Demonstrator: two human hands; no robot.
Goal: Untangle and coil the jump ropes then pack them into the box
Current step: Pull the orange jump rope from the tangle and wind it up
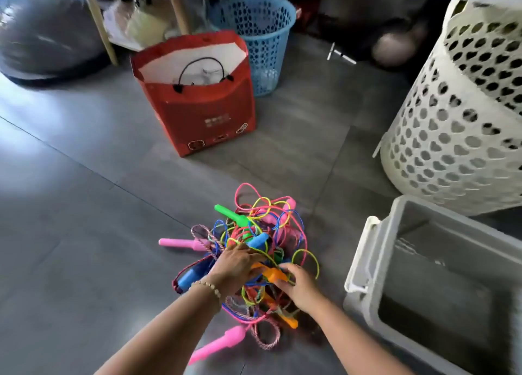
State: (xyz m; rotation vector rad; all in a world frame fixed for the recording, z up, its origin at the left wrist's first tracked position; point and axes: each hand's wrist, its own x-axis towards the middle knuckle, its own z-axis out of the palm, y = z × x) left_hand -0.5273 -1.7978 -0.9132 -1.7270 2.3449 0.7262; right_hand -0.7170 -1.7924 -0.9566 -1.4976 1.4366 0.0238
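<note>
A tangled heap of jump ropes (262,225) in pink, yellow, blue, green and braided cord lies on the grey floor. Pink (180,243), green (230,213) and blue (261,242) handles stick out of it. An orange handle (272,274) lies on top, between my hands. My left hand (236,268) rests on the heap with its fingertips on that handle. My right hand (299,285) curls its fingers round the handle's right end. The grey plastic box (375,264) stands to the right, open, with nothing visible inside.
A red paper bag (203,120) stands behind the heap, with a blue mesh bin (257,27) behind it. A cream perforated laundry basket (457,126) fills the right side above the box. A dark bag (45,32) and wooden legs are at the far left.
</note>
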